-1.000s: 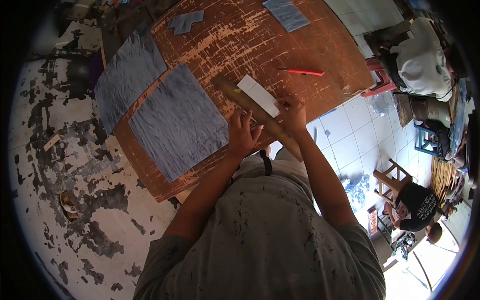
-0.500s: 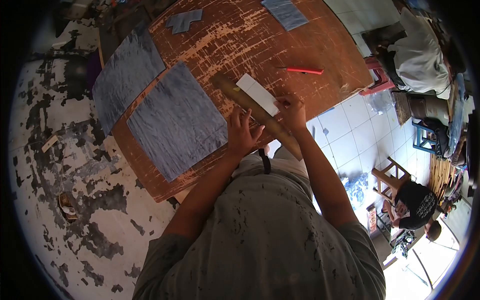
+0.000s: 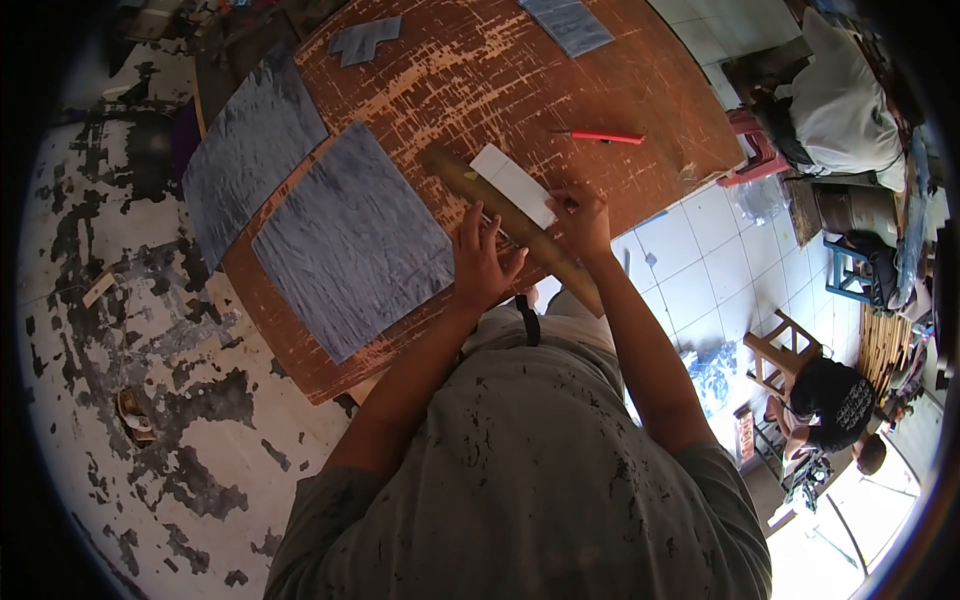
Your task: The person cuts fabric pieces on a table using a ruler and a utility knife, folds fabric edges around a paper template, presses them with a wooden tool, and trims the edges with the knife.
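Observation:
A long brownish-yellow strip, like a ruler, lies slantwise across the table's near edge and sticks out past it. My left hand rests with spread fingers against its left side. Along the strip's other side lies a white rectangular piece with a faint line across it. At that piece's near end is my right hand, thumb and fingers closed on its corner; the fingertips are partly hidden. Farther out, a red cutter-like tool lies on the table.
The scratched brown table carries two large grey marbled sheets, one near and one farther left. Smaller grey pieces lie at the far side. Right of the table are a wooden stool and a seated person.
Both hands keep almost the same place on the strip and the white piece. The view has shifted very slightly.

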### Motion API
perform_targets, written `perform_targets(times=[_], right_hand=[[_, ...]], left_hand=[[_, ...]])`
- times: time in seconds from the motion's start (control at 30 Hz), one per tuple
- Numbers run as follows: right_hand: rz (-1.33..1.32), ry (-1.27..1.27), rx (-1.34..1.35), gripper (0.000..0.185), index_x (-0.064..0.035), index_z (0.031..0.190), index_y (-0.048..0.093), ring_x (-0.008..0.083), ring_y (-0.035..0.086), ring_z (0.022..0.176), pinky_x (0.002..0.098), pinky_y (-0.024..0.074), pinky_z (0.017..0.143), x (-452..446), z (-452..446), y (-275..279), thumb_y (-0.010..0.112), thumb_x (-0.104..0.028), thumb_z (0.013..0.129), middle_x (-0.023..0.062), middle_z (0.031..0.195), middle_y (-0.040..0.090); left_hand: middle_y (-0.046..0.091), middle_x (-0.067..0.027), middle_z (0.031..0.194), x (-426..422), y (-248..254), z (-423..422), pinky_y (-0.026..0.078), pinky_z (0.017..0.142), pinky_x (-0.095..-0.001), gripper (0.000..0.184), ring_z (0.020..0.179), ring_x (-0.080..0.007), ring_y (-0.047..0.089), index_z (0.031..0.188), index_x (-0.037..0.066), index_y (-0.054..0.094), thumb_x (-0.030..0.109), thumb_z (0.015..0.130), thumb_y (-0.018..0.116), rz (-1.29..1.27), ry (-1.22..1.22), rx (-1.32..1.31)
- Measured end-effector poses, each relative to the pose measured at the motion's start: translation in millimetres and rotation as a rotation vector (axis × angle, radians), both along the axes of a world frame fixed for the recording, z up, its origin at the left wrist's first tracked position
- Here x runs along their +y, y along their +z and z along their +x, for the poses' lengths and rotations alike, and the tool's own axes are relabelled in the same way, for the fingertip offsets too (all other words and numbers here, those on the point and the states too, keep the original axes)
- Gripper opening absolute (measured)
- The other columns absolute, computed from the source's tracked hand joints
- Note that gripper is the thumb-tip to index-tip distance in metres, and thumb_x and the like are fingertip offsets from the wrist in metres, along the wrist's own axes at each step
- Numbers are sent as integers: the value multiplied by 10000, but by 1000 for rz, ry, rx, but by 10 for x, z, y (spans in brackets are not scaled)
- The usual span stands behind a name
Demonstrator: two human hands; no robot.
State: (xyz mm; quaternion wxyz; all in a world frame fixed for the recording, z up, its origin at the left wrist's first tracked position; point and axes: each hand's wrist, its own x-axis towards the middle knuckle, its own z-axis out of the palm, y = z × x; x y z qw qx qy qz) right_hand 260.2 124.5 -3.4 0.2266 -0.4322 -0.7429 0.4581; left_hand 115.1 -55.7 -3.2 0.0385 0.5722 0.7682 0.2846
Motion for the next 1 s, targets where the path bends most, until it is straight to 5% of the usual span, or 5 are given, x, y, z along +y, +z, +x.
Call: perform_targets(times=[0.43, 0.77, 1.0], right_hand=[[-24, -21, -30, 195, -14, 1052, 805, 267, 769, 862, 392, 620, 803, -10, -21, 21, 813, -121, 890, 155, 982, 789], [-3, -31, -32, 198, -7, 1048, 802, 266, 769, 872, 392, 623, 817, -21, -49, 58, 814, -108, 878, 158, 978, 784], [48, -47, 9, 214, -15, 1043, 809, 238, 745, 811, 369, 605, 767, -25, -58, -46, 842, -92, 845, 142, 936, 771]], left_hand=[[344, -325, 1632, 28, -62, -23, 296, 1185, -720, 892, 1501, -564, 342, 1477, -27, 449, 521, 867, 800, 71, -43, -33], [332, -353, 1599, -85, -15, 8, 279, 1159, -761, 826, 1465, -578, 351, 1498, -7, 472, 468, 905, 795, 18, 98, 93], [320, -296, 1671, -66, 51, -174, 204, 1225, -781, 867, 1573, -472, 316, 1501, 23, 437, 464, 882, 854, -73, 51, -53]])
